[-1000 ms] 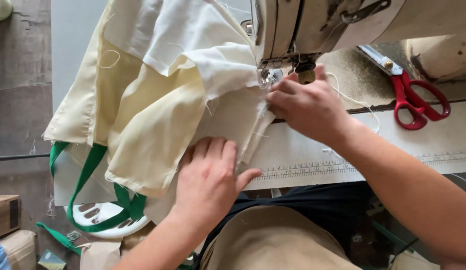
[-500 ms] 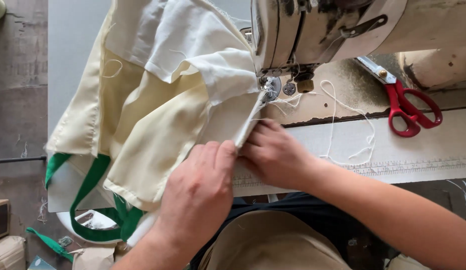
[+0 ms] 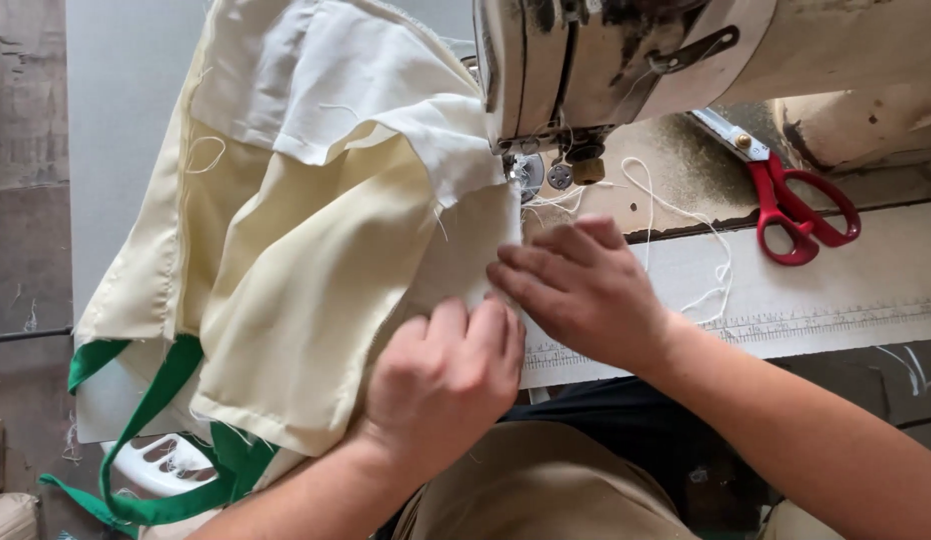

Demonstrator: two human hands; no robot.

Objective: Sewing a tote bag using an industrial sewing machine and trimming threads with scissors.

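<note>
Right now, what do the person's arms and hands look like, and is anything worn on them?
Both arms are bare, with no sleeves in view. The left hand and right hand have no gloves, rings, watch or bands, and the fingers are uncovered with short nails.

Likely a sewing workshop, worn industrial sewing machine (image 3: pixel 626 70), red scissors (image 3: pixel 791 205), cream fabric (image 3: pixel 316 250) on worktable (image 3: pixel 836 290)

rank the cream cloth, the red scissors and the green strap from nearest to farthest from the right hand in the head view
From the right hand:
1. cream cloth – touching its fingertips, just to the left by the needle.
2. red scissors – on the table to the right, up beside the machine.
3. green strap – far lower left, hanging off the table edge.
</note>
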